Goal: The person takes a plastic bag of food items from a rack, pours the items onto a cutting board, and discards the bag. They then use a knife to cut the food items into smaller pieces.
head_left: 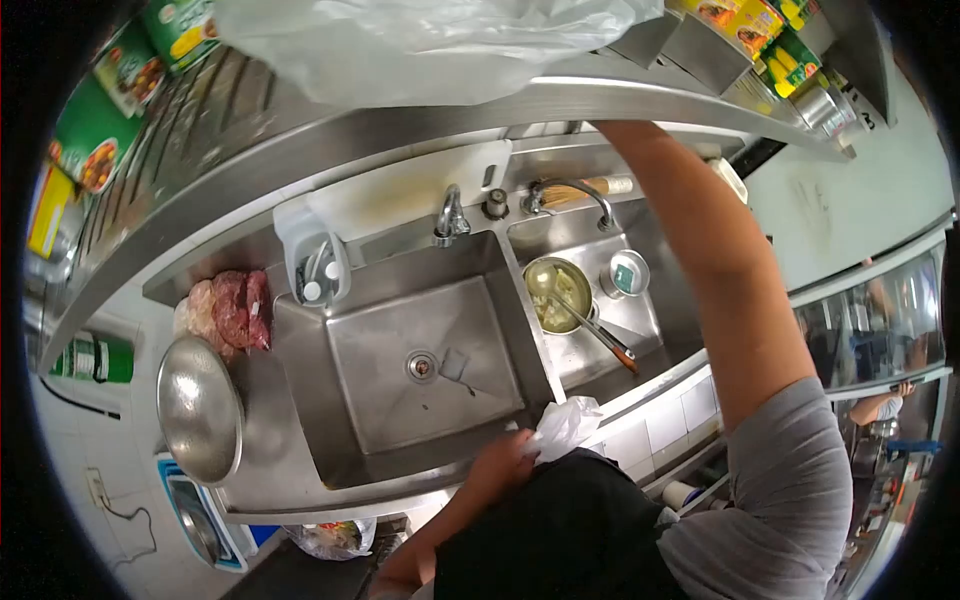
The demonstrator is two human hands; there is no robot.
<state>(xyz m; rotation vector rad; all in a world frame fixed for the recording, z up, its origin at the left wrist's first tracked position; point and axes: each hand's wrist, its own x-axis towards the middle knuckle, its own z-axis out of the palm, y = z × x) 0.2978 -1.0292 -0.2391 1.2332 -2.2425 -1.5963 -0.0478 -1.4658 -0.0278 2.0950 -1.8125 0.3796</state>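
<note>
A steel shelf [680, 103] is overhanging the sink [470, 340]; its edge is hiding the right hand, so I cannot tell its grip. The large basin [370, 350] is giving moving room; the small basin [637, 325] is holding a pot [578, 276], probably containing drips. Near the front rim, the left hand [500, 460] is grasping a white bag [568, 425], seemingly keeping it out of the water.

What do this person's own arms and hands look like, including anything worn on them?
The right arm wears a short grey sleeve and is bare below it; the right hand is hidden behind the shelf edge. The left hand is ungloved, its forearm bare. No watch or bracelet shows.
</note>
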